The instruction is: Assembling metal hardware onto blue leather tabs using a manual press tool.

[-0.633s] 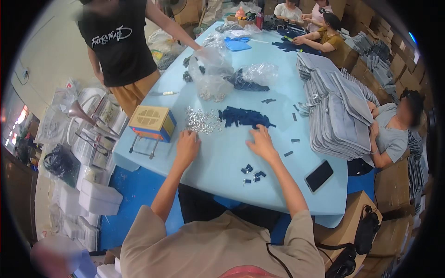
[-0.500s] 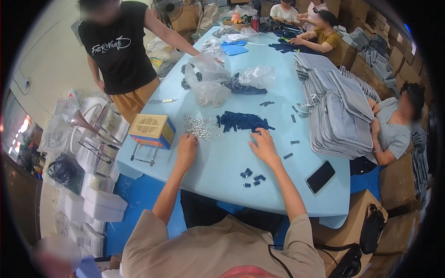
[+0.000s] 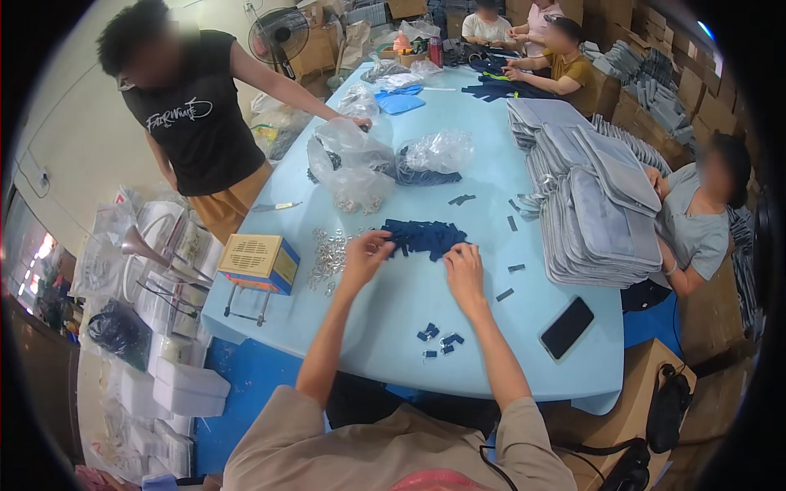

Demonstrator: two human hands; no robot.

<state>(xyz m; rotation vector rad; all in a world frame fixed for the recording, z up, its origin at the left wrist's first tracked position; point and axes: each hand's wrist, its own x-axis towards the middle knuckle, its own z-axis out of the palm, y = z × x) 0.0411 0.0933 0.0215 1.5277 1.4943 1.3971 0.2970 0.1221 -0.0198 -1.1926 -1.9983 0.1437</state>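
A loose pile of short navy fabric strips (image 3: pixel 423 236) lies on the table before me. At its left end is my left hand (image 3: pixel 364 259), with thumb and fingers apart and nothing between them. My right hand (image 3: pixel 465 274) is at the pile's right end, its fingertips drawn together on the edge of a navy strip. Left of the pile, small silvery metal rings (image 3: pixel 329 252) are scattered, partly behind my left hand. Nearer to me lies a small group of folded navy loops with metal pieces (image 3: pixel 440 339).
A yellow-and-blue box-shaped device (image 3: pixel 260 260) stands at the left edge. Plastic bags (image 3: pixel 354 164) lie beyond the pile, where a standing person reaches. Stacked grey fabric panels (image 3: pixel 598 213) and a black phone (image 3: pixel 566 327) are on the right. Other people sit around the table.
My left hand has moved right, from beside the rings to the pile's left end. The fingers of my right hand have drawn together at its right end. The view has shifted slightly.
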